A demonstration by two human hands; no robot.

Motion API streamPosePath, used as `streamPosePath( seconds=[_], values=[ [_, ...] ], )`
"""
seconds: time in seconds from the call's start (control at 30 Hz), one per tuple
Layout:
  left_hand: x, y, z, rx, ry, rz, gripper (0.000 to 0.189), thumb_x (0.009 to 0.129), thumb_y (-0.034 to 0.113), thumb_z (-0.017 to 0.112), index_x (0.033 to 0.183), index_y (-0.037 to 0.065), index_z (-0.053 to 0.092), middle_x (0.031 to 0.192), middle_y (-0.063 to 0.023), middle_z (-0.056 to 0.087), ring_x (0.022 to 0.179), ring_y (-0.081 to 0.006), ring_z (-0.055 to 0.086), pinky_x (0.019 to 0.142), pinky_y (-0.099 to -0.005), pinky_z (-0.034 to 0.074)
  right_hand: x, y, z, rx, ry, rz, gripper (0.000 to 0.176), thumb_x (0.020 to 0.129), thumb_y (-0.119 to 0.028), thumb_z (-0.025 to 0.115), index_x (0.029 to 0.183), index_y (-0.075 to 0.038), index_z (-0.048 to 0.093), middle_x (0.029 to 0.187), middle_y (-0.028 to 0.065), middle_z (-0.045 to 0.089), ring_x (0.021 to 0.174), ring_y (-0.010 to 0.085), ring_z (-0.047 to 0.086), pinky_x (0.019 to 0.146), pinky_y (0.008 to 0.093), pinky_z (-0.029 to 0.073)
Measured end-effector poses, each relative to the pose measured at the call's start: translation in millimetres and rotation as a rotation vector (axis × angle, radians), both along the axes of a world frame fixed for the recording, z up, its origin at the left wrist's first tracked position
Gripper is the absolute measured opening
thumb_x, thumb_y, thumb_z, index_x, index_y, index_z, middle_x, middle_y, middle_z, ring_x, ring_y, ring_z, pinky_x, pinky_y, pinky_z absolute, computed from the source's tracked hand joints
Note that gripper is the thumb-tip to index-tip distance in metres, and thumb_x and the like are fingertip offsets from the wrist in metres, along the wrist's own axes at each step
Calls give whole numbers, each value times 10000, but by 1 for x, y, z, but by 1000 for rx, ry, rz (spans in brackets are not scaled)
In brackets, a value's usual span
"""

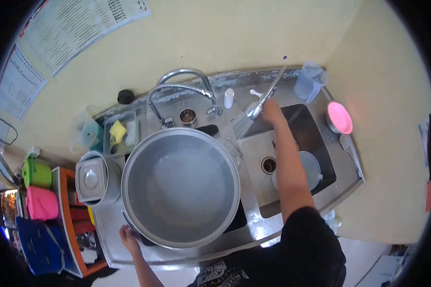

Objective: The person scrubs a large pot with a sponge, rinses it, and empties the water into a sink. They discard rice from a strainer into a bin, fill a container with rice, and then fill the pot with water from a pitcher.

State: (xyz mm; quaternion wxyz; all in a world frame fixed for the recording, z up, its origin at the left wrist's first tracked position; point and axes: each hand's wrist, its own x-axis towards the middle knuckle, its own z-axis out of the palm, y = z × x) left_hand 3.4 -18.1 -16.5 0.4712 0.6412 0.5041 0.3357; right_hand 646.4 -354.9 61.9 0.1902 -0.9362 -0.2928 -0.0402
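Note:
A large round metal pot (181, 189) stands over the left side of the sink, with pale, cloudy liquid or a wet bottom inside. Just below the pot's left side handle is my left hand (130, 240), its fingers loosely bent and apart, holding nothing visible. Across the sink, my right hand (272, 112) is closed around a long metal utensil that looks like a whisk (254, 110). Its wire-like end points down and left, between the pot and the right basin (256, 153).
A curved faucet (184, 87) rises behind the pot. To the left are a caddy with a yellow sponge (118, 131) and a stacked container (92, 179). A translucent bowl (310, 170) lies in the right basin; a measuring jug (309, 82) and pink bowl (340, 118) stand beyond.

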Motion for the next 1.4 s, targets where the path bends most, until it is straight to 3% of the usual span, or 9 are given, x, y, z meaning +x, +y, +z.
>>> streamPosePath(
  seconds=[0.07, 0.23, 0.43, 0.77, 0.97, 1.07, 1.17, 1.3, 1.4],
  values=[
    [-2, 22, -18, -47, 49, 101, 439, 934, 365, 506, 1163, -9, 534, 963, -90, 595, 823, -160, 563, 724, -287, 459, 74, 40, -71, 710, 276, -237, 421, 735, -259, 677, 1034, 19, 577, 888, 225, 647, 793, 344, 643, 711, 446, 508],
    [36, 46, 0, -290, 475, 116, 901, 754, 653, 600, 1188, -129, 491, 1101, -241, 596, 1024, -324, 575, 900, -371, 438, 86, 53, -53, 255, 283, -235, 567, 734, -337, 714, 1131, 31, 545, 949, 180, 655, 801, 257, 655, 634, 372, 522],
    [59, 51, 8, -190, 662, 214, 1094, 602, 735, 670, 1160, -185, 475, 1138, -298, 568, 1068, -359, 569, 916, -393, 439, 2, 2, -18, 1299, 593, -281, 487, 842, -423, 604, 1138, -38, 572, 854, 18, 603, 671, 127, 547, 605, 269, 451],
    [85, 39, 34, -286, 468, 191, 929, 633, 635, 728, 1088, -148, 520, 1026, -230, 613, 943, -293, 610, 835, -354, 465, -160, 50, -60, 180, 258, -82, 827, 593, -479, 806, 1168, 50, 536, 1060, 188, 608, 942, 258, 610, 874, 354, 469],
    [72, 40, 20, -172, 539, 126, 851, 642, 649, 702, 1032, -91, 548, 964, -211, 636, 924, -307, 622, 827, -357, 463, -150, 61, -25, 158, 1038, -186, 874, 556, -463, 817, 1164, 85, 512, 1173, 254, 517, 1090, 328, 532, 911, 382, 453],
    [72, 35, 26, -148, 573, 92, 821, 657, 647, 687, 1033, -71, 553, 953, -217, 644, 929, -329, 629, 829, -374, 467, -164, 76, 0, -86, 815, -192, 780, 593, -434, 789, 1121, 84, 543, 1096, 251, 563, 1029, 352, 568, 849, 396, 481],
    [74, 29, 34, -131, 576, 90, 798, 666, 638, 680, 1045, -53, 553, 960, -221, 647, 938, -348, 630, 829, -387, 471, -174, 93, 31, -44, -470, -14, 443, 698, -375, 702, 864, 34, 660, 848, 212, 672, 740, 341, 654, 666, 405, 506],
    [72, 24, 36, -127, 548, 95, 790, 659, 627, 683, 1065, -39, 553, 970, -231, 646, 949, -363, 626, 827, -398, 476, -190, 135, 130, -171, 488, -162, 583, 712, -459, 691, 840, 107, 634, 940, 276, 645, 857, 353, 650, 740, 408, 508],
    [73, 23, 39, -141, 533, 107, 786, 653, 623, 686, 1065, -33, 557, 965, -228, 648, 944, -362, 628, 819, -404, 479, -136, 107, 19, -300, 292, -195, 670, 677, -509, 717, 893, 120, 636, 918, 261, 657, 806, 344, 667, 700, 386, 516]
  ],
)
